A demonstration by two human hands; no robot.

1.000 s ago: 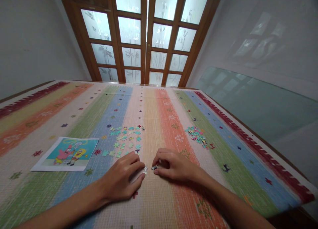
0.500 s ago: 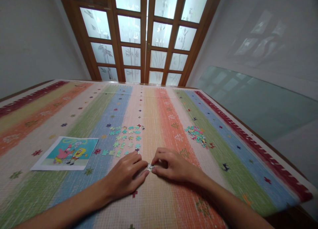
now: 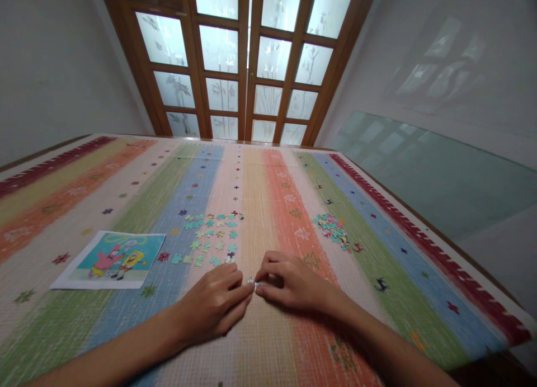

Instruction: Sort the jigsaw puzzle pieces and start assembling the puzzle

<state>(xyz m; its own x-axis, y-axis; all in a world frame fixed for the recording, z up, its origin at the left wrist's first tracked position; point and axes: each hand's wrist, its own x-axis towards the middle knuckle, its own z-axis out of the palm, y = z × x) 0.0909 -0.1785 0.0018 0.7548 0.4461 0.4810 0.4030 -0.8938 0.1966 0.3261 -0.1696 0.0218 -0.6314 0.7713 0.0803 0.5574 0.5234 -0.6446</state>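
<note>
Small jigsaw puzzle pieces (image 3: 251,281), pale and mostly covered by fingertips, lie at the cloth between my two hands. From the left, my left hand (image 3: 218,297) is closed, with thumb and index fingertip together on their edge. My right hand (image 3: 291,281) pinches the other side between thumb and index finger. Just beyond my left hand, loose green and teal puzzle pieces (image 3: 209,234) are spread out in rough rows. Farther right is a heap of mixed puzzle pieces (image 3: 331,229). How many pieces my fingers hold is hidden.
A printed cartoon picture (image 3: 121,259) on white paper lies to the left. The table is covered by a striped cloth (image 3: 255,197) with small printed figures. Behind it stands a wooden door with frosted panes (image 3: 224,51); a pale glass panel (image 3: 432,157) is at the right wall.
My left thumb and fingers have drawn closer together, covering more of the pieces, and the hand sits slightly lower. My right hand has hardly moved.
</note>
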